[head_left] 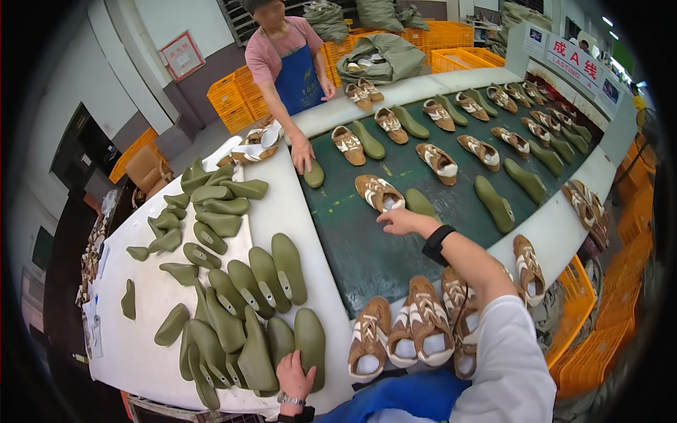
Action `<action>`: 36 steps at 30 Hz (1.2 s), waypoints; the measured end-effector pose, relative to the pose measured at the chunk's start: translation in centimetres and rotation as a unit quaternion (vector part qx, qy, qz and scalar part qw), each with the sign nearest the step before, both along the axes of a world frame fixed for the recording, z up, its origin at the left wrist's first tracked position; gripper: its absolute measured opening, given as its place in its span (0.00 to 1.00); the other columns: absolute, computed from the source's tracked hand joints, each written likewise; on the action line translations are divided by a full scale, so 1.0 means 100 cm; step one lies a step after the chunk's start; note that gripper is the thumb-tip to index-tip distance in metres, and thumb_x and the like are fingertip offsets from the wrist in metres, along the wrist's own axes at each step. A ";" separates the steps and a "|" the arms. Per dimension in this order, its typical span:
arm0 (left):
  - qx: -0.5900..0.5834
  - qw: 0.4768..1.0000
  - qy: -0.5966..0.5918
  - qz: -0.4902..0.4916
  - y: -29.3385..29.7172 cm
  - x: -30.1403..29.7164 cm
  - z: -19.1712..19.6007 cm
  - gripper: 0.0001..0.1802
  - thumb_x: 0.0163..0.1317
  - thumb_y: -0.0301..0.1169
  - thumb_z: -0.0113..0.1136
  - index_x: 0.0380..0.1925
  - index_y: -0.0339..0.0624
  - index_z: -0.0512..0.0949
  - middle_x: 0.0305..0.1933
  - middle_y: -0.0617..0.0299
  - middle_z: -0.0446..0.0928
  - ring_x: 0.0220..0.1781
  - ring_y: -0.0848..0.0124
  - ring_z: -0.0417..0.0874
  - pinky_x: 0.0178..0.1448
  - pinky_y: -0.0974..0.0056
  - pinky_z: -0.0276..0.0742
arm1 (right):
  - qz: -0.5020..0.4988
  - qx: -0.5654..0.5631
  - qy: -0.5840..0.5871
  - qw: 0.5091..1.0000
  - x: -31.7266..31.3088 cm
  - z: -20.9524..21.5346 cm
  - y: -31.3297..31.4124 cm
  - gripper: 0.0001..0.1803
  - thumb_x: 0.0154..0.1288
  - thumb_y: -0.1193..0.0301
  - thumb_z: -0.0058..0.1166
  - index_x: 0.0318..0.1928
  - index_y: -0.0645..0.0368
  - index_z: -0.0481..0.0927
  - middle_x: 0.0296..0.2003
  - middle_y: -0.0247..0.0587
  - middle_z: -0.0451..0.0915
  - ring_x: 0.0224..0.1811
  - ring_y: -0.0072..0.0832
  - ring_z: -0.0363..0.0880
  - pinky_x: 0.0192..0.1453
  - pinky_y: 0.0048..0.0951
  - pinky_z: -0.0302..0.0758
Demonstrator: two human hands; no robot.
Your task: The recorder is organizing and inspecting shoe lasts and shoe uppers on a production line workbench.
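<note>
Olive-green shoe lasts stand in a cluster at the near left. My left hand (295,377) is closed around the heel end of one shoe last (310,342) at the cluster's right edge. Over the dark green conveyor belt (338,247), my right hand (400,221) reaches out with its fingers apart and nothing visible in them. Just beyond its fingertips lies a brown-and-white sneaker (377,190), its heel toward the hand; whether they touch is hard to tell. Right beside that sneaker is another green last (421,203), partly hidden behind my right hand.
Across the belt a person in a blue apron (300,79) has one hand on a last (314,174). Sneakers and lasts line the belt toward the far right. Several sneakers (369,337) sit on the near ledge. Orange crates (599,352) stand at the right.
</note>
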State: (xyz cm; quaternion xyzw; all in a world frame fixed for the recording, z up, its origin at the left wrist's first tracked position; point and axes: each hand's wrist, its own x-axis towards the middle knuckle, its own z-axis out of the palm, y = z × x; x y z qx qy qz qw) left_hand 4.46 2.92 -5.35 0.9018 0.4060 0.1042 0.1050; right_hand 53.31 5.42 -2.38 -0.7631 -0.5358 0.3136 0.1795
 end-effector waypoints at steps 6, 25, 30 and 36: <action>0.012 0.993 0.117 -0.009 0.001 0.002 -0.008 0.40 0.39 0.40 0.67 0.55 0.41 0.63 0.37 0.51 0.76 0.42 0.57 0.76 0.51 0.53 0.66 | 0.163 0.010 -0.078 0.983 -0.074 0.103 -0.087 0.22 0.55 0.68 0.50 0.53 0.55 0.72 0.40 0.48 0.79 0.43 0.42 0.77 0.48 0.38 0.72; -0.525 0.775 -0.328 0.122 0.047 0.030 -0.002 0.31 0.52 0.31 0.60 0.57 0.34 0.64 0.47 0.53 0.75 0.45 0.67 0.77 0.49 0.65 0.73 | -0.191 0.432 0.208 0.856 -0.150 0.166 -0.268 0.10 0.58 0.81 0.46 0.41 0.64 0.75 0.30 0.38 0.76 0.32 0.23 0.77 0.37 0.23 0.75; -0.471 0.803 -0.361 0.051 0.062 0.058 0.011 0.30 0.53 0.28 0.59 0.56 0.32 0.64 0.48 0.54 0.74 0.45 0.69 0.76 0.49 0.67 0.73 | -0.122 0.685 0.338 0.633 -0.106 0.231 -0.284 0.13 0.65 0.72 0.40 0.50 0.58 0.68 0.28 0.35 0.70 0.20 0.19 0.62 0.28 0.19 0.64; -0.500 0.802 -0.325 0.025 0.097 0.133 -0.005 0.30 0.51 0.30 0.61 0.55 0.36 0.66 0.47 0.55 0.75 0.46 0.70 0.76 0.50 0.68 0.72 | 0.003 0.705 0.367 0.607 -0.080 0.326 -0.341 0.12 0.68 0.74 0.33 0.49 0.68 0.61 0.28 0.34 0.60 0.19 0.19 0.60 0.33 0.20 0.61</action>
